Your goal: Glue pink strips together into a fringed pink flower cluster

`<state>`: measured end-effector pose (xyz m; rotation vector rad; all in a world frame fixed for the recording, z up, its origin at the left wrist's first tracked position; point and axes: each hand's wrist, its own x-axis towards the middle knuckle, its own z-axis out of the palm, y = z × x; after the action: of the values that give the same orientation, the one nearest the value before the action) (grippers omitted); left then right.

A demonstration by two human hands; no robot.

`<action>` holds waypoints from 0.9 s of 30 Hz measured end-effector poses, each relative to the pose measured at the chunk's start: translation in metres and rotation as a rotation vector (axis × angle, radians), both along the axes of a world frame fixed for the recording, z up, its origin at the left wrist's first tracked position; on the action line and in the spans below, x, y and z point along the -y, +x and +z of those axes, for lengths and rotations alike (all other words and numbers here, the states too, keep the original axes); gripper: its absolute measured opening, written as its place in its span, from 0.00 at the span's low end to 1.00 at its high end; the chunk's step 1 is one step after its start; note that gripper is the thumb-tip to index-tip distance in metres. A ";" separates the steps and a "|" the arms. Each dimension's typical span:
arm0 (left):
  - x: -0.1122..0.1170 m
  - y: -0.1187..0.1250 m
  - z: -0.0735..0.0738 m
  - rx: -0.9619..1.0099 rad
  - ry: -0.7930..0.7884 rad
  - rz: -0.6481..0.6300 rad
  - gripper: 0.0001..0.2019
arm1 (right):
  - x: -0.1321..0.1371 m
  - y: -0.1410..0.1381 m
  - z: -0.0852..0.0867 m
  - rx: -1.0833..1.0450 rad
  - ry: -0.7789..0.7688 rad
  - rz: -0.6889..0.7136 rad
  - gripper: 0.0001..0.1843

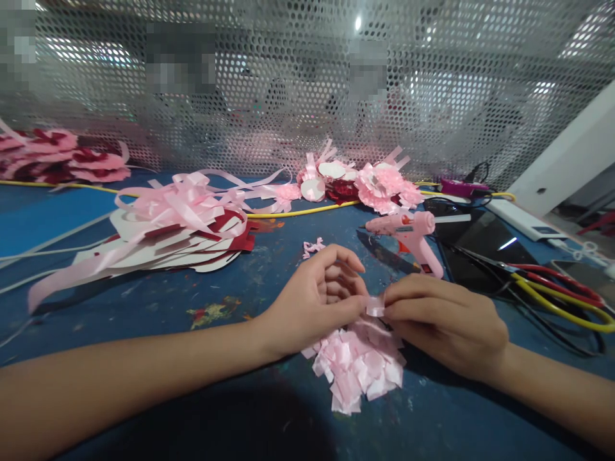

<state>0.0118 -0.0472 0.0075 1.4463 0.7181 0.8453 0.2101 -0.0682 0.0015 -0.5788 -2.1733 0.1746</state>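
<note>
One short pink ribbon piece (375, 307) is pinched at its ends by left hand (321, 301) and right hand (446, 320), over a heap of pink snips (360, 368) toward the worktop's (278, 253) near edge, pink glue gun (408, 230) lying nearer the back edge.

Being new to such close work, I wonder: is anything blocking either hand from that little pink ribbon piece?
Nothing visible: the right hand pinches one end of the ribbon piece, and the left hand meets the other.
</note>
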 end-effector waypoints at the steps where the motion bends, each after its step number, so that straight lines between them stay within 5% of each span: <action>1: 0.000 -0.001 0.000 -0.022 0.050 0.010 0.12 | 0.000 0.000 0.000 -0.003 0.004 -0.012 0.07; 12: 0.004 -0.004 0.002 -0.253 0.600 -0.002 0.04 | 0.003 0.000 -0.001 -0.032 -0.025 -0.056 0.07; 20: 0.003 -0.005 0.001 -0.247 0.682 0.012 0.04 | 0.008 -0.004 -0.015 -0.287 -0.226 -0.102 0.14; 27: 0.001 -0.005 0.002 -0.229 0.673 0.037 0.05 | 0.007 -0.004 -0.015 -0.257 -0.227 -0.083 0.13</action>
<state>0.0067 -0.0485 0.0099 2.1616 0.6576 1.0139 0.2061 -0.0754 -0.0133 -0.7308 -1.8895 0.4312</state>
